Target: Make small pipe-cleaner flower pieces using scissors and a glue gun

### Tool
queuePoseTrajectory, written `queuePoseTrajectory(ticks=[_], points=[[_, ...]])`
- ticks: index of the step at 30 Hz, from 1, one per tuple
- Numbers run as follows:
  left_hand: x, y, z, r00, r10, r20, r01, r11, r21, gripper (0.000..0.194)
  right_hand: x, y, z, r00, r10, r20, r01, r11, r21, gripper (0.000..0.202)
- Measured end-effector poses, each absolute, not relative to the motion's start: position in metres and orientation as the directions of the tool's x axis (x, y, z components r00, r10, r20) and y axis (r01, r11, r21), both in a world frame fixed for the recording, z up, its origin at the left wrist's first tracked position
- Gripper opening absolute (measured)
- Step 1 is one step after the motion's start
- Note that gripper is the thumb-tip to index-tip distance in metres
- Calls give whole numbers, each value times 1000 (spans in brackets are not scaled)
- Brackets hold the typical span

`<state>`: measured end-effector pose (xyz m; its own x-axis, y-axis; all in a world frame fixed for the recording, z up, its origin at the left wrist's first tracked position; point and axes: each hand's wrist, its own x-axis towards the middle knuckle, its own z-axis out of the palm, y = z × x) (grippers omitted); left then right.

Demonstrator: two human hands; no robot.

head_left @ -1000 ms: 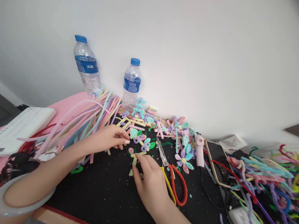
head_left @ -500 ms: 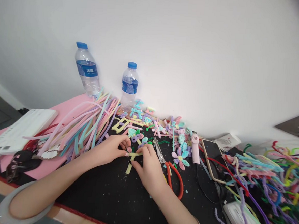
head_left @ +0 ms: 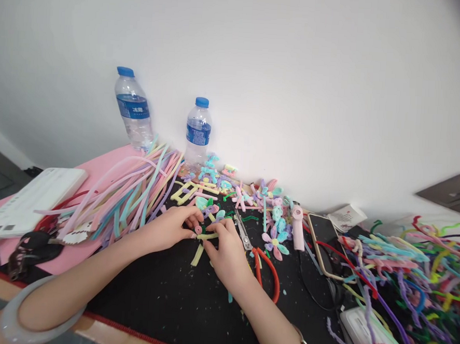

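Observation:
A pale yellow pipe cleaner piece (head_left: pixel 210 236) stretches between my two hands, low over the black mat (head_left: pixel 159 302). At its left end, the thumb and fingers of my left hand (head_left: pixel 176 226) pinch it beside a small pink coil (head_left: pixel 198 230). My right hand (head_left: pixel 227 252) has thumb and forefinger closed on its right end. Below them a second yellow strip (head_left: pixel 197 255) slants down; whether it joins the first is hard to see. Just beyond my fingers lie pipe cleaner flowers (head_left: pixel 211 210). Scissors with red handles (head_left: pixel 274 278) rest right of my right hand, blades partly open.
Two water bottles (head_left: pixel 132 106) stand by the wall. Pastel pipe cleaners (head_left: pixel 139 187) lie left on pink sheets, near a white box (head_left: pixel 29 201). Rightward are a pink handheld device (head_left: pixel 298 230), a phone (head_left: pixel 325 242), a white device (head_left: pixel 371 336) and tangled pipe cleaners (head_left: pixel 422 277).
The camera view has shifted slightly. The lower yellow strip tilts more to the left, and my right fingers have shifted a little on the piece. Both hands stay together at the same spot.

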<state>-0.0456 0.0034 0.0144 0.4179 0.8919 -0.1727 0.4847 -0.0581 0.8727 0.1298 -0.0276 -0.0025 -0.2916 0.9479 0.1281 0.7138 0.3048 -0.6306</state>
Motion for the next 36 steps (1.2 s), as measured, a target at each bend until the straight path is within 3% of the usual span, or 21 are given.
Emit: queuePoseTrajectory(ticks=[9, 14, 26, 31, 36], points=[[-49, 12, 13, 460, 865, -200, 586, -127, 800, 25, 125, -27, -3, -275, 952, 137, 698, 296, -652, 19], [-46, 15, 24, 449, 843, -296, 578, -22, 816, 23, 125, -27, -4, -273, 950, 148, 687, 301, -662, 18], [-52, 17, 31, 490, 816, -305, 351, 136, 927, 24, 134, -24, 5, -194, 960, 201, 571, 277, -773, 17], [-50, 14, 37, 527, 820, -223, 158, 163, 974, 34, 148, -20, 16, -190, 974, 123, 448, 197, -872, 4], [-28, 5, 31, 492, 838, -236, 99, 215, 972, 49, 160, -24, 16, -131, 991, 4, 269, 39, -962, 13]])
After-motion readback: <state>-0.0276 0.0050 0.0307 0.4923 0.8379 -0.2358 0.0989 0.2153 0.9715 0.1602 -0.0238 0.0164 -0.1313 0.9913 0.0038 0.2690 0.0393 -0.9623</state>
